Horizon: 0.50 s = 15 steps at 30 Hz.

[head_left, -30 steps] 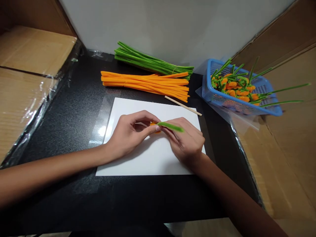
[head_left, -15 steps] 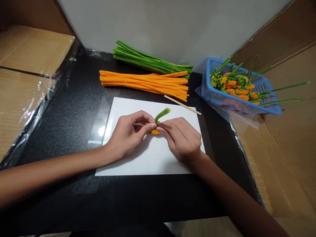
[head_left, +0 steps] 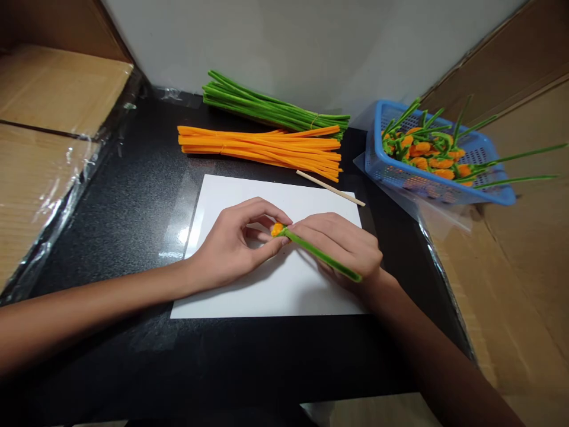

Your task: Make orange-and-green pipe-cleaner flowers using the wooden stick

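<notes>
Over a white sheet (head_left: 249, 296) both hands meet around a small pipe-cleaner flower (head_left: 278, 229) with an orange head and a green stem. My left hand (head_left: 235, 237) holds the orange head between thumb and fingertips. The fingers of my right hand (head_left: 340, 243) are closed at the base of the stem, beside the head. The green stem (head_left: 326, 258) slants down to the right across the back of my right hand.
Bundles of green pipe cleaners (head_left: 267, 105) and orange pipe cleaners (head_left: 258, 146) lie behind the sheet. A thin wooden stick (head_left: 331, 188) crosses its back right edge. A blue basket (head_left: 409, 174) of similar flowers stands at the right, on clear plastic. Cardboard (head_left: 57, 89) lines the sides.
The flower has turned: its stem pointed up and away, and now points down to the right. The orange head now faces left. My right hand has shifted slightly right.
</notes>
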{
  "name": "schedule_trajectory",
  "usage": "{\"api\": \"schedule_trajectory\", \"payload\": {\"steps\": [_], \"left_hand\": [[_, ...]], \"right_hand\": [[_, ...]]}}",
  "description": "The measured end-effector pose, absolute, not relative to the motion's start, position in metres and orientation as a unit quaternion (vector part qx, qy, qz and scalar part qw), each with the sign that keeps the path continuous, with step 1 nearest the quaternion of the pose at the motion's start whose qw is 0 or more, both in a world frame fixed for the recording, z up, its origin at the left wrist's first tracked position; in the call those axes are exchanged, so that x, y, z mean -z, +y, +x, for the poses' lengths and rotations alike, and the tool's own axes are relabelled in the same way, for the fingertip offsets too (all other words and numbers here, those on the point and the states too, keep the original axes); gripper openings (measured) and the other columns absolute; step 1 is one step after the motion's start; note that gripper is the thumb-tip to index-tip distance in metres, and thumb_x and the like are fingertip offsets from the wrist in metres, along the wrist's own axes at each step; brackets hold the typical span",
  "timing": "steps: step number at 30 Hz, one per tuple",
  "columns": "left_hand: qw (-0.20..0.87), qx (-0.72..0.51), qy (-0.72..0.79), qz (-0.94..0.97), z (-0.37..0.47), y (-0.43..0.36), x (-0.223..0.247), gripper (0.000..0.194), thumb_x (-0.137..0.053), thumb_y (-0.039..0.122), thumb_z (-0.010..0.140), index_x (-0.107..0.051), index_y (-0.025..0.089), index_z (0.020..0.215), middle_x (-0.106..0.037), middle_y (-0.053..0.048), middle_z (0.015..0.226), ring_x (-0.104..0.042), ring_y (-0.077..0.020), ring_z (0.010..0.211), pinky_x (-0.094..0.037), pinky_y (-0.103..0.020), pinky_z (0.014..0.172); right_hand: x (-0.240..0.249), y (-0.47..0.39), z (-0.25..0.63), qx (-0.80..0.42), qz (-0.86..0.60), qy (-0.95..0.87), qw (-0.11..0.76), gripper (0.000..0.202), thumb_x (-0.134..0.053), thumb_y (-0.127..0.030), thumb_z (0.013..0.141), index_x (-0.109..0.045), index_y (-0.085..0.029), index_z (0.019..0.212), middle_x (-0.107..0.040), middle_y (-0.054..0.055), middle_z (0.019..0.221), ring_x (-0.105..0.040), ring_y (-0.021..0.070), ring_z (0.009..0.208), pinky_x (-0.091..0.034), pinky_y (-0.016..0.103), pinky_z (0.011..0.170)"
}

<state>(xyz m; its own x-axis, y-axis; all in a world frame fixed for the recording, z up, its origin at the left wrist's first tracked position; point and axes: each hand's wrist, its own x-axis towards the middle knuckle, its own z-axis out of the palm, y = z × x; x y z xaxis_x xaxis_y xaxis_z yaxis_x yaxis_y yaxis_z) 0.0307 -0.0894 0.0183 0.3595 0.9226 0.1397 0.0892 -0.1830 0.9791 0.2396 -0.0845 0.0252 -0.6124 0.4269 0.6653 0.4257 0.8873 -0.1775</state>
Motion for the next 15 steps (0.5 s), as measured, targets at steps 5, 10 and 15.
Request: {"api": "schedule_trajectory", "payload": {"steps": [5,10,15], "left_hand": [[0.483,-0.397,0.386,0.678,0.0304,-0.0888,-0.0188,0.015,-0.071,0.019,0.081,-0.072,0.019,0.096,-0.067,-0.007,0.1,-0.065,-0.0156,0.087,-0.059,-0.025,0.071],[0.493,-0.41,0.391,0.66,0.0305,-0.0891,-0.0183,0.013,-0.072,0.02,0.08,-0.07,0.017,0.092,-0.066,-0.007,0.097,-0.064,-0.0148,0.082,-0.058,-0.025,0.067],[0.5,-0.411,0.396,0.651,0.0307,-0.0895,-0.0178,0.013,-0.071,0.02,0.08,-0.068,0.017,0.092,-0.066,-0.007,0.097,-0.064,-0.0151,0.084,-0.059,-0.024,0.067]], "right_hand": [[-0.029,-0.0866,0.2403,0.042,-0.233,-0.913,0.331,0.019,-0.058,-0.016,0.094,-0.071,-0.019,0.107,-0.074,0.007,0.092,-0.069,0.02,0.087,-0.058,0.033,0.077],[-0.028,-0.0883,0.241,0.057,-0.253,-0.914,0.314,0.018,-0.056,-0.017,0.094,-0.07,-0.023,0.105,-0.073,0.005,0.088,-0.068,0.0192,0.084,-0.055,0.031,0.074],[-0.0237,-0.0873,0.2368,0.04,-0.275,-0.9,0.335,0.016,-0.057,-0.017,0.093,-0.068,-0.024,0.104,-0.072,0.005,0.084,-0.067,0.0189,0.079,-0.054,0.032,0.074]]}}
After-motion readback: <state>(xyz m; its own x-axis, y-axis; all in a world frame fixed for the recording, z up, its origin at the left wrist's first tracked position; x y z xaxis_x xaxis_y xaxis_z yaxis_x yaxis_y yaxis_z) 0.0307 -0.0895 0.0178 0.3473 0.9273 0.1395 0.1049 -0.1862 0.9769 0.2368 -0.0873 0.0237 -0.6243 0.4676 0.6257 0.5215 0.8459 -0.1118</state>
